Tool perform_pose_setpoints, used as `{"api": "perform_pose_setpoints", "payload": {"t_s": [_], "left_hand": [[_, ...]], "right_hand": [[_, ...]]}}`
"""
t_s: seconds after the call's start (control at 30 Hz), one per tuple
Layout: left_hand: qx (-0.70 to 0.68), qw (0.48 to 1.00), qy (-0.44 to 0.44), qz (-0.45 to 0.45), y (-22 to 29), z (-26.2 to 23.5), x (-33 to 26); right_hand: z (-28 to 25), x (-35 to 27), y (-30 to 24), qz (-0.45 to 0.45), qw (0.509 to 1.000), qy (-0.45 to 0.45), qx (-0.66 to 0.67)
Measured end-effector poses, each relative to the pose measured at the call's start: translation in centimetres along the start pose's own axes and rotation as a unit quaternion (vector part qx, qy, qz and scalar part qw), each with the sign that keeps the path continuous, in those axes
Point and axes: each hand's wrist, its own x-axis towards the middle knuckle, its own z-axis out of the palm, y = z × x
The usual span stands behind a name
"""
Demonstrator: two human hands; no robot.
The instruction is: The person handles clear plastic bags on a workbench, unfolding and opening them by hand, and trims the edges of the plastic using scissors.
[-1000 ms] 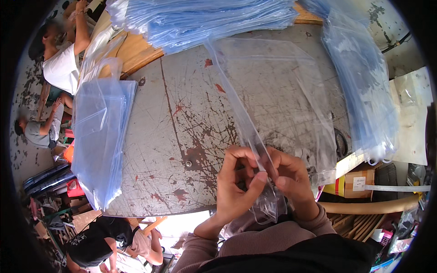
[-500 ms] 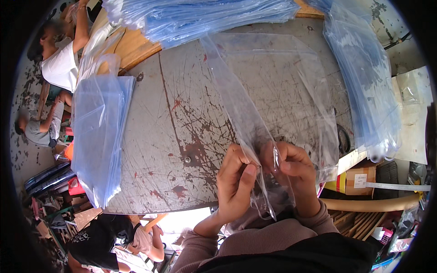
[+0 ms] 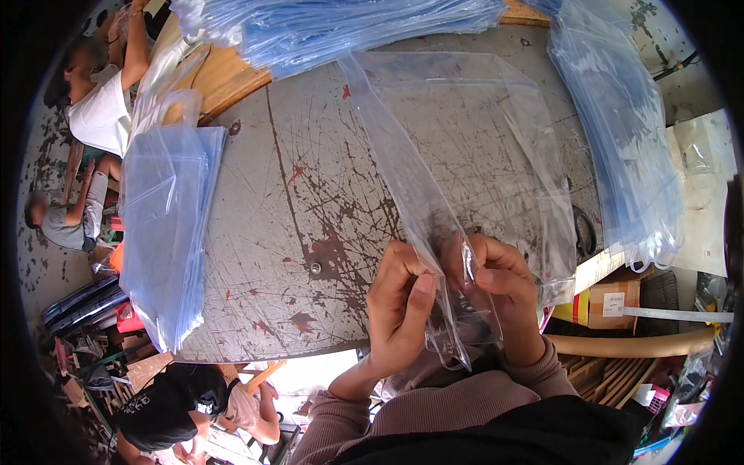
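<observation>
A clear plastic bag (image 3: 465,139) lies over the scratched grey table (image 3: 263,232) in front of me, its near end lifted off the surface. My left hand (image 3: 401,302) pinches the bag's left edge between thumb and curled fingers. Close beside it, my right hand (image 3: 500,291) is closed on the same bag, thumb against the bent forefinger. A creased, shiny strip of the film hangs down between both hands. Part of the right fingers shows only through the film.
Bluish clear bags are piled at the far edge (image 3: 349,35), on the right (image 3: 620,139) and on the left (image 3: 167,225). A black ring-shaped thing (image 3: 583,231) lies at right. A cardboard box (image 3: 612,304) stands below. Other people sit at far left and lower left.
My hands keep almost the same grip on the bag. The view has shifted slightly, and the person at lower left has moved their arms a little.
</observation>
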Motion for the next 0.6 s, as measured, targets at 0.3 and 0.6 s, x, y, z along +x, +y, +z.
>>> {"api": "perform_pose_setpoints", "payload": {"t_s": [0.3,0.6], "left_hand": [[0.124,0.988,-0.026,0.088,0.6,0.8,-0.3],[0.097,0.984,-0.072,0.134,-0.3,-0.1,-0.8]], "right_hand": [[0.2,0.0,-0.2,0.006,1.0,-0.004,0.016],[-0.2,0.0,0.1,0.001,1.0,-0.002,0.023]]}}
